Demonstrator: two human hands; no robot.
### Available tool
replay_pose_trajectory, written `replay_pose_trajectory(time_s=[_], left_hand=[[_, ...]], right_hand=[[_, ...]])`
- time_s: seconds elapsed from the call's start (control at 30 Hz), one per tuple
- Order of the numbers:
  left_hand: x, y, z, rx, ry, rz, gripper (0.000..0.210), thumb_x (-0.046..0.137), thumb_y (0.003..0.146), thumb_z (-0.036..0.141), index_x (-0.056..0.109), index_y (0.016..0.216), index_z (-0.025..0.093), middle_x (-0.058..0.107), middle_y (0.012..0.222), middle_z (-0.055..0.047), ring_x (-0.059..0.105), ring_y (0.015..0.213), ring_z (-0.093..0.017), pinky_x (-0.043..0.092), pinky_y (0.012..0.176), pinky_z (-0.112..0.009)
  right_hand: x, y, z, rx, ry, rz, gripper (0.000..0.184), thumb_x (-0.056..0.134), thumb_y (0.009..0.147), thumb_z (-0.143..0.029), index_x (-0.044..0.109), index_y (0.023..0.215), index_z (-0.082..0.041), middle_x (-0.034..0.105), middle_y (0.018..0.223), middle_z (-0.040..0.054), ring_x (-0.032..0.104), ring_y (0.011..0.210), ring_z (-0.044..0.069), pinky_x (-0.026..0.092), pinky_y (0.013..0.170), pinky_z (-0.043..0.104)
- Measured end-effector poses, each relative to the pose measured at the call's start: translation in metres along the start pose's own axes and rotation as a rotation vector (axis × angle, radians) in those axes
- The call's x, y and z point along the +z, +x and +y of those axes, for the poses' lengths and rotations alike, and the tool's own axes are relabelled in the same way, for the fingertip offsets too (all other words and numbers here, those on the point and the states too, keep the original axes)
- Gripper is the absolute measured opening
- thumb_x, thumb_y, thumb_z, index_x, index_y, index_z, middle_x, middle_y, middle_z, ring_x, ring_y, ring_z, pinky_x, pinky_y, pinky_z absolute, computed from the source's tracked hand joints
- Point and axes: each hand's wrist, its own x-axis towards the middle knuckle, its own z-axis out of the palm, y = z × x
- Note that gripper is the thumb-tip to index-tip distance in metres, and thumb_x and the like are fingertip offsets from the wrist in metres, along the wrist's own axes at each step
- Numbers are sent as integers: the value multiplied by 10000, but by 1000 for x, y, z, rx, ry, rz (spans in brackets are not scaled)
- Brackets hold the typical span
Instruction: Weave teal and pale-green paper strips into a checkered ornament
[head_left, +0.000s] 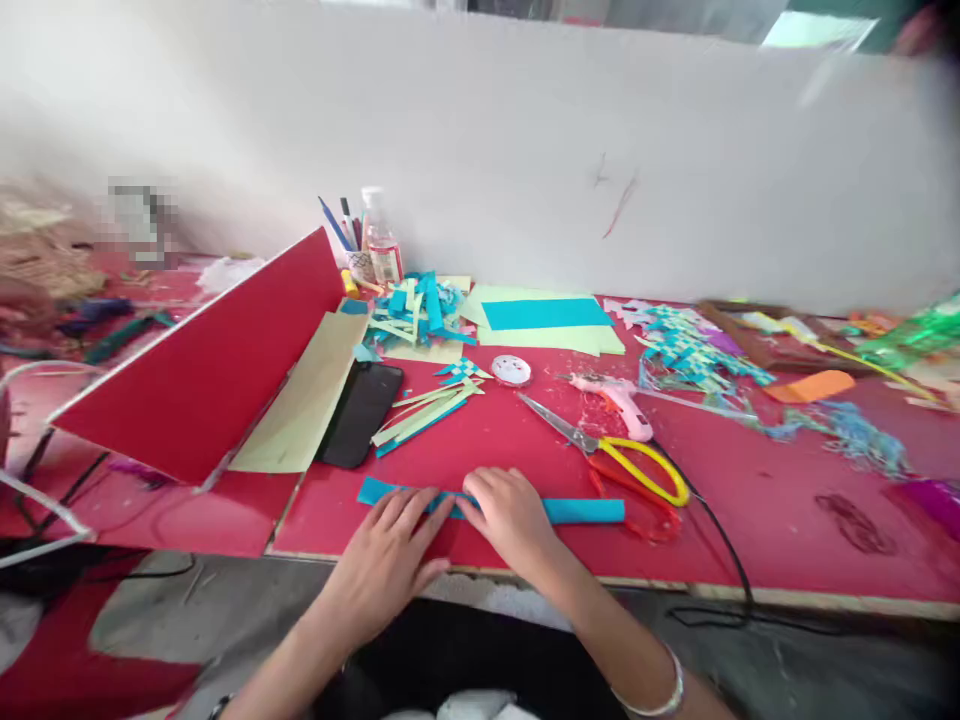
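Blue strip (585, 511) beneath left hand (384, 548), grip spread, and right hand (511, 515), hold unclear (scissors (588, 441) near)

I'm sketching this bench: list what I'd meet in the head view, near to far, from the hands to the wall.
Left hand and right hand on the blue strip, loose thin strips, heap of cut strips, clear bottle, white wall.

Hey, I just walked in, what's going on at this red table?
A person has both hands on a blue strip lying near the front edge of the red table. The left hand and right hand meet around its middle, fingers down on it. Scissors and a pink glue gun lie beyond, toward the right; cut strips are heaped farther back.
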Motion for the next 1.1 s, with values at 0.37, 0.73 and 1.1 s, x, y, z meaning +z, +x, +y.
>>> replay_pose_trajectory(time_s=[0.37,0.73,1.1], left_hand=[[0,-20,-5,-33,24,49,639,389,779,603,323,1330,285,445,1232,-89,386,1091,-263,348,908,-394],[-7,-16,-1,-140,-62,-74,619,516,755,510,344,1314,307,422,1211,-100,379,1108,-296,420,879,-427],[-9,-15,-1,-161,-28,-94,647,556,726,503,351,1310,316,461,1172,-103,398,1088,-298,431,868,-434]], right_hand=[[-4,-1,1,-1,44,-4,118,499,833,-262,483,738,-194,577,708,-13,532,693,140,261,606,274],[-18,-13,15,7,222,-31,152,580,775,-323,498,810,-201,604,784,-3,549,743,145,311,636,255],[-33,-49,47,154,144,6,67,547,776,-260,524,775,-197,602,732,-11,547,684,132,323,611,249]])
